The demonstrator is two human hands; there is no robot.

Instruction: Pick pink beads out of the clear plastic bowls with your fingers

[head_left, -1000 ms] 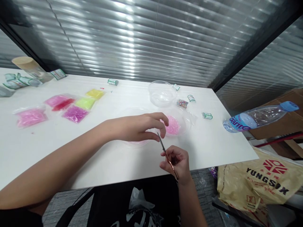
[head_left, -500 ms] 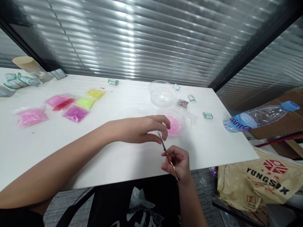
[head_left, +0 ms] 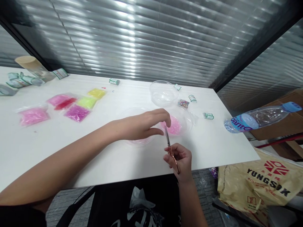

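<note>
My right hand (head_left: 180, 159) is closed around a thin copper-coloured tool like tweezers (head_left: 170, 148), its tip pointing up toward my left fingertips. My left hand (head_left: 144, 126) hovers over a shallow clear dish (head_left: 136, 143), thumb and fingers pinched close together; what they hold, if anything, is too small to make out. Just to the right, a second clear dish (head_left: 187, 121) holds a pile of pink beads (head_left: 175, 125). An empty clear bowl (head_left: 163, 93) stands behind both dishes.
Bags of pink, red, green, yellow and magenta beads (head_left: 71, 105) lie at the left of the white table (head_left: 47, 142). Small spools (head_left: 208, 116) are scattered at the right. A water bottle (head_left: 258, 118) and a tan bag (head_left: 258, 183) are beyond the right edge.
My right hand tilted the tweezers more upright and lifted the tip toward my left fingers. My left hand shifted slightly up and to the right.
</note>
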